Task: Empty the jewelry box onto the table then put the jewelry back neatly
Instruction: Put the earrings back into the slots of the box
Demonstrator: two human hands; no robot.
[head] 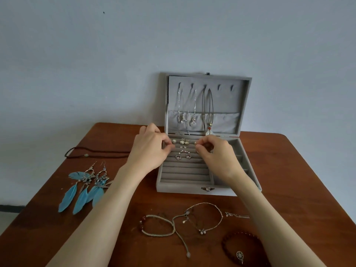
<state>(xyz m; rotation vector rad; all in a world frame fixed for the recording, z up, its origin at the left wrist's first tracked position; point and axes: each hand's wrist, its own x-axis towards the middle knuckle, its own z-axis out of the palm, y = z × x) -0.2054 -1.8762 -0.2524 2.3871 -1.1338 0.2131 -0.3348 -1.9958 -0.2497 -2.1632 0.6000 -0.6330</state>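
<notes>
A grey velvet jewelry box stands open at the back of the wooden table. Three necklaces hang inside its lid. Several small earrings sit in the ring rolls. My left hand hovers over the box's left side, fingertips curled together at the top rows near a pearl stud. My right hand is over the rolls' right side and pinches a small earring at its fingertips. Blue feather earrings lie at the left. Cord bracelets lie in front of the box.
A dark braided cord necklace lies at the far left of the table. A dark bead bracelet with a round charm lies near the front right, and a small silver piece to the right of the bracelets. A pale wall rises behind the box.
</notes>
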